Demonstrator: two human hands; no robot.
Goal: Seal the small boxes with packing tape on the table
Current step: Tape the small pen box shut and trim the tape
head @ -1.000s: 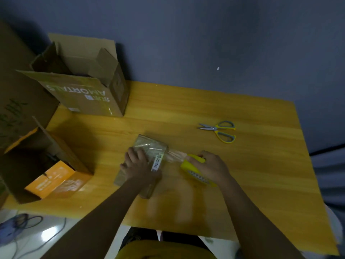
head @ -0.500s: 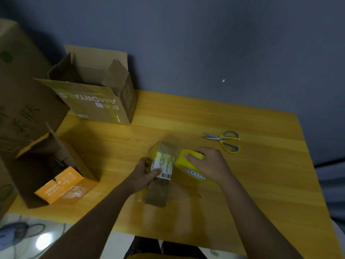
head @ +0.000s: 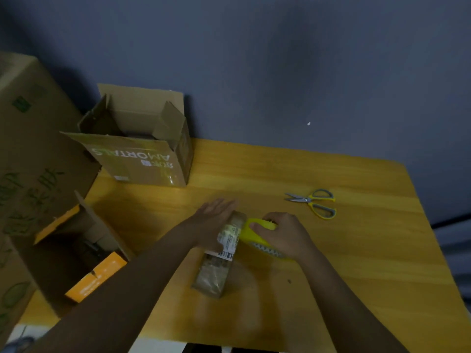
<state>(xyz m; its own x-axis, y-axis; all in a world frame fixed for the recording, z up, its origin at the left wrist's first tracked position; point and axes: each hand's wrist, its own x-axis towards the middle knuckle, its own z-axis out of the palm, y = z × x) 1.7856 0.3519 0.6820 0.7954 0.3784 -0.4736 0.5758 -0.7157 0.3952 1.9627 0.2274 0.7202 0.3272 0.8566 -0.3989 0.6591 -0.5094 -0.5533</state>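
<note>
- A tall carton (head: pixel 30 154) stands at the far left edge, printed with green characters.
- Below it, an open orange box (head: pixel 84 253) lies at the table's left edge, flaps spread, its inside dark.
- Behind that, an open brown box (head: pixel 142 151) sits on the table's back left corner against the wall, its print upside down.
- The table (head: pixel 356 276) is yellow wood, seen from above.
- The left hand (head: pixel 211 222) lies flat against the left side of the small box, fingers straight and close together, not curled around it.
- The small box (head: pixel 219 261) stands on edge near the middle of the table, wrapped in shiny clear tape, with a white barcode label (head: pixel 229 243) across its top.
- A yellow tape dispenser (head: pixel 257 235) presses against the box's right side, its toothed blade pointing toward the person.
- The right hand (head: pixel 285 235) is closed around the dispenser, thumb over its top.
- Scissors (head: pixel 313 202) with yellow and grey handles lie further right, apart from the hands, blades pointing left.
</note>
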